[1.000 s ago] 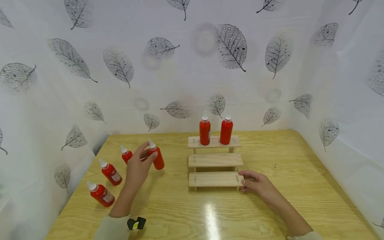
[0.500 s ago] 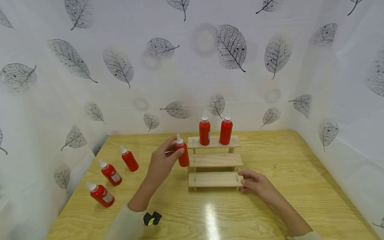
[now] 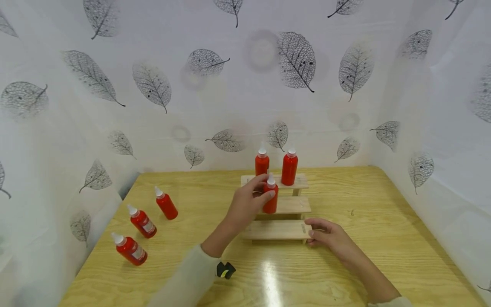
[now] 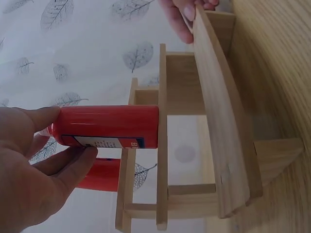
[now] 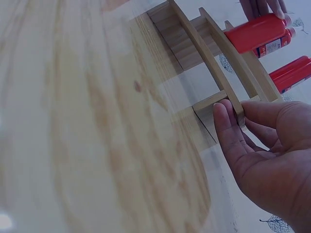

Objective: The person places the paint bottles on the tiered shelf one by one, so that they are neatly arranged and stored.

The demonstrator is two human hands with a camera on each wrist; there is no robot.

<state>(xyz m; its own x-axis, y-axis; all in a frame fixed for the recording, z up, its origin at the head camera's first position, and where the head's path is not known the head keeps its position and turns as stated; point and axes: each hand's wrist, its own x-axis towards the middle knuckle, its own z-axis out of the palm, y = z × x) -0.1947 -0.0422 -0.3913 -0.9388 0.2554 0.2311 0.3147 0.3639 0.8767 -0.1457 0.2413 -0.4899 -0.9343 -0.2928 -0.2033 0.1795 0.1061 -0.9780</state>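
My left hand [image 3: 245, 206] grips a red squeeze bottle [image 3: 270, 200] with a white pointed cap near its top. The bottle stands upright over the middle step of a three-step wooden rack [image 3: 293, 205], its base right at the board in the left wrist view. With thumb and fingers, my right hand [image 3: 333, 239] pinches the right end of the rack's lowest step [image 5: 232, 104]. On the top step are two more red bottles, the left one [image 3: 262, 163] partly hidden by my left hand, the right one [image 3: 289, 168] in plain sight.
Left on the wooden table [image 3: 307, 277] stand three red bottles: a rear one [image 3: 167, 206], a middle one [image 3: 143, 221] and a front one [image 3: 131, 250]. A white curtain [image 3: 238, 102] with leaf prints closes off the back and sides.
My left hand has carried the red bottle rightward from the left of the table to over the rack's middle step. The right hand has stayed at the lowest step.
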